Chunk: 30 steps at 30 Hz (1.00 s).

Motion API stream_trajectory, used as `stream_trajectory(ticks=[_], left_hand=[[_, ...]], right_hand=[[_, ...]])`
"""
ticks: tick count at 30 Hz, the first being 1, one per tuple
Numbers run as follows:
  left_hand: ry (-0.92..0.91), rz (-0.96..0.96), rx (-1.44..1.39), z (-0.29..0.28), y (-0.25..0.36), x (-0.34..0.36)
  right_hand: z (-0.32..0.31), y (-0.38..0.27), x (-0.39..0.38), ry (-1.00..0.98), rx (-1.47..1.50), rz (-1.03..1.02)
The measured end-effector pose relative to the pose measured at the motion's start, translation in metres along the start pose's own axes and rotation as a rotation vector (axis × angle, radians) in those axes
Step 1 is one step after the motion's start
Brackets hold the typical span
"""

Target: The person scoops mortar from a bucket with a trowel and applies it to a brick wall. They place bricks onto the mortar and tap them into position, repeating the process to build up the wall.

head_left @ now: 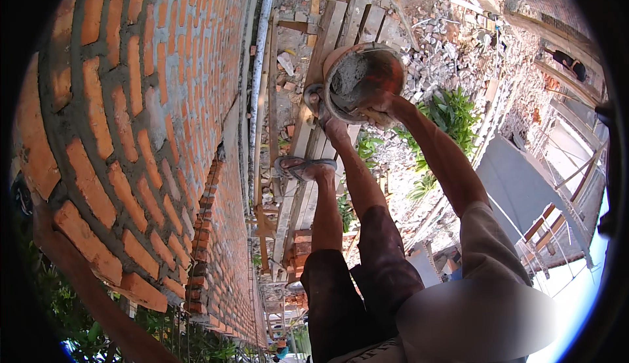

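My right hand grips the near rim of an orange bucket that holds grey mortar. The bucket sits low in front of me, over the wooden planks where my sandalled feet stand. My left forearm runs up the lower left beside the red brick wall. My left hand reaches the wall's edge at the dark rim of the picture, and its fingers are hidden.
A white pipe and timber poles run along the wall's foot. Rubble and green plants lie far below on the right, beside a grey sheet and a scaffold frame.
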<state>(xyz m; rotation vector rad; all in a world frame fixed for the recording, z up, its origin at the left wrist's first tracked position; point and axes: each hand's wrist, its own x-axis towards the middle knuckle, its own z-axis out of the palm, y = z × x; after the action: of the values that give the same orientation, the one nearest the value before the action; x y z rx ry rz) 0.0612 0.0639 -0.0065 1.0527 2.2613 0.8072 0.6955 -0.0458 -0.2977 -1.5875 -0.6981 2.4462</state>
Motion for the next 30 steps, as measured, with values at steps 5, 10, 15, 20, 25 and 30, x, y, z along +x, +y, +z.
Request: stream_trajectory(ticks=[5, 10, 15, 20, 25, 30], left_hand=[[-0.084, 0.025, 0.072, -0.005, -0.004, 0.006], [-0.064, -0.046, -0.014, -0.007, -0.007, 0.005], [0.014, -0.086, -0.006, -0.002, -0.002, -0.001], [-0.079, -0.049, -0.051, -0.002, 0.0, 0.003], [-0.006, -0.049, 0.013, -0.006, -0.005, 0.002], [-0.093, -0.074, -0.05, -0.012, -0.004, 0.008]], right_hand=[[-0.024, -0.009, 0.003, 0.202, -0.108, 0.423], [-0.04, -0.025, -0.018, 0.179, -0.176, 0.561], [-0.04, 0.032, 0.026, 0.1, -0.437, 0.213], [-0.028, 0.049, 0.006, 0.224, -0.31, -0.028], [-0.012, -0.001, -0.015, 0.202, -0.09, 0.555], [-0.01, 0.004, 0.015, 0.273, -0.15, 0.442]])
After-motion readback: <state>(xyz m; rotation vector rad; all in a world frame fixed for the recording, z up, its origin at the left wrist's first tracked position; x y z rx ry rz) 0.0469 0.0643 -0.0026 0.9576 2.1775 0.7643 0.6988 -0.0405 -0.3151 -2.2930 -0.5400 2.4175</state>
